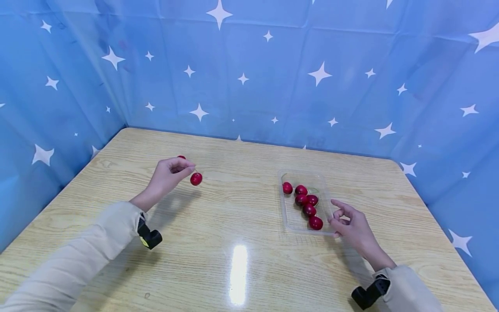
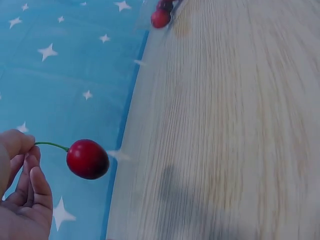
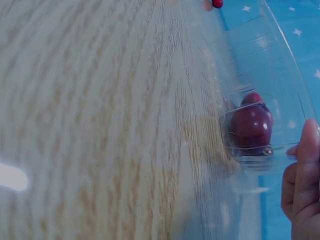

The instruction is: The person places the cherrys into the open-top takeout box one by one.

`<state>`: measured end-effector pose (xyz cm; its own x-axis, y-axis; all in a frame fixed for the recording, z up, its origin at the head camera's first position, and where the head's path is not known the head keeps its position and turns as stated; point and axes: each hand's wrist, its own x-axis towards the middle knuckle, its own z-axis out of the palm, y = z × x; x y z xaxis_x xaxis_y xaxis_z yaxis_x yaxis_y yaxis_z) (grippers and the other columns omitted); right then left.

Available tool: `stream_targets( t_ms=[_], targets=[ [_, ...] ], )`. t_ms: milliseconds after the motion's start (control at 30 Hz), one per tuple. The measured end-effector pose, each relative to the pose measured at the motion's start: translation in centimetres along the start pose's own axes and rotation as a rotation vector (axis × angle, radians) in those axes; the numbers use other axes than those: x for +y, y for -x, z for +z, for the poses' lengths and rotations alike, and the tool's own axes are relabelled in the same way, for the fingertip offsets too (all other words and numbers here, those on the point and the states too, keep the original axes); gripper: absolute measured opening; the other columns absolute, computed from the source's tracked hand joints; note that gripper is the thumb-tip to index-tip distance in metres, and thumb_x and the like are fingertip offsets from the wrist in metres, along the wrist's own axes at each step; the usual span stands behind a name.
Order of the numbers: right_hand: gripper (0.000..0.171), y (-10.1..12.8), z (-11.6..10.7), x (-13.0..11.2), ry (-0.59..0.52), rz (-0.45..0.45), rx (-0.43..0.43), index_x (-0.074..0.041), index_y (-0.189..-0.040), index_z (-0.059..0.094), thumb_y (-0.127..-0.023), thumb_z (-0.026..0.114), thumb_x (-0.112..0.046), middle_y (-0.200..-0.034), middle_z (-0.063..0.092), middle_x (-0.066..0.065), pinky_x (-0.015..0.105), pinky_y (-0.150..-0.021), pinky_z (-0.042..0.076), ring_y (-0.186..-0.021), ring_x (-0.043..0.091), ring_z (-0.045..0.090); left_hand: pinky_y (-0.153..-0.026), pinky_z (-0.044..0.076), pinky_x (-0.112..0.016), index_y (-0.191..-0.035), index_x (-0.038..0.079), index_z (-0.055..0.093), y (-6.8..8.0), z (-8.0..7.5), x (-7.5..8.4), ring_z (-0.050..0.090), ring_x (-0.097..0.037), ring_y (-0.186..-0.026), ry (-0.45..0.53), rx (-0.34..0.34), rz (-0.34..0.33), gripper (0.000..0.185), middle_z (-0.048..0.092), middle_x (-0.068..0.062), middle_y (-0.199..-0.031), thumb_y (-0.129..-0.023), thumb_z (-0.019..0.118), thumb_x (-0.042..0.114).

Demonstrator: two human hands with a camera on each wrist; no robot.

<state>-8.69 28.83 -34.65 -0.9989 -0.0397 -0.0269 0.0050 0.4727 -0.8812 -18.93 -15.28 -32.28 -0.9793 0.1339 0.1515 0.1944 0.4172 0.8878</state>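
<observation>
In the head view my left hand (image 1: 171,172) pinches the thin green stem of a red cherry (image 1: 196,179) above the left part of the table. The left wrist view shows this cherry (image 2: 88,159) hanging clear of the fingertips by its stem. Another bit of red cherry (image 1: 181,157) peeks out behind the left hand, mostly hidden. On the right stands a clear plastic box (image 1: 290,224) with several dark red cherries (image 1: 309,210) inside. My right hand (image 1: 352,225) holds the box's right edge, with fingers curled at the rim.
The wooden table (image 1: 187,268) carries a bright light reflection near its front. A blue cloth (image 1: 273,99) with white stars rises behind the table and along both sides.
</observation>
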Motion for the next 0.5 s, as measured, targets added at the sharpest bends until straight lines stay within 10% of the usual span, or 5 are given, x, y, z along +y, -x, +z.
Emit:
stream_targets(
  t_ms=[500],
  targets=[
    [0.052,0.0,0.1,0.1,0.026,-0.012,0.006,0.007,-0.133,0.031,-0.086,0.053,0.0,-0.082,0.043,0.01,0.029,-0.051,0.05,-0.069,0.01,0.059,-0.059,0.042,-0.022,-0.094,0.001,0.065,-2.3,5.7,4.2,0.052,-0.016,-0.069,0.116,-0.101,0.139,0.017,0.063,-0.009,-0.086,-0.084,0.061,0.014]
  ],
)
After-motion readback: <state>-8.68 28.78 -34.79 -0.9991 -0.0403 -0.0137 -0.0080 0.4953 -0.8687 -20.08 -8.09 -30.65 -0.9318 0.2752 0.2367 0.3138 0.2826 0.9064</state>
